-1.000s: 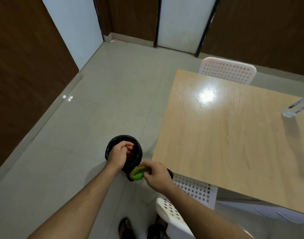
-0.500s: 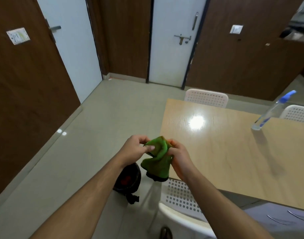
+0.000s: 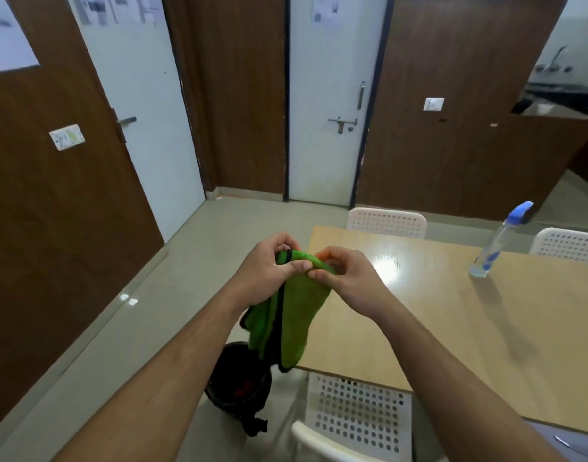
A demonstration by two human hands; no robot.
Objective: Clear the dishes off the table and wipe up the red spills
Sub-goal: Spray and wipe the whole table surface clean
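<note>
Left hand [image 3: 267,271] and right hand [image 3: 347,278] both pinch green cloth [image 3: 296,315] top edge, left of table [image 3: 452,328]; bin [image 3: 239,385] below.

Spray bottle [image 3: 496,243], white chairs [image 3: 386,222]

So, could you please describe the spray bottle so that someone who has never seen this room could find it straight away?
Start at the light wooden table on the right of the room. At its far edge, near the white perforated chair on the right, stands the spray bottle. It is clear, with a blue spray head, and is the only thing standing on the visible tabletop.
</note>
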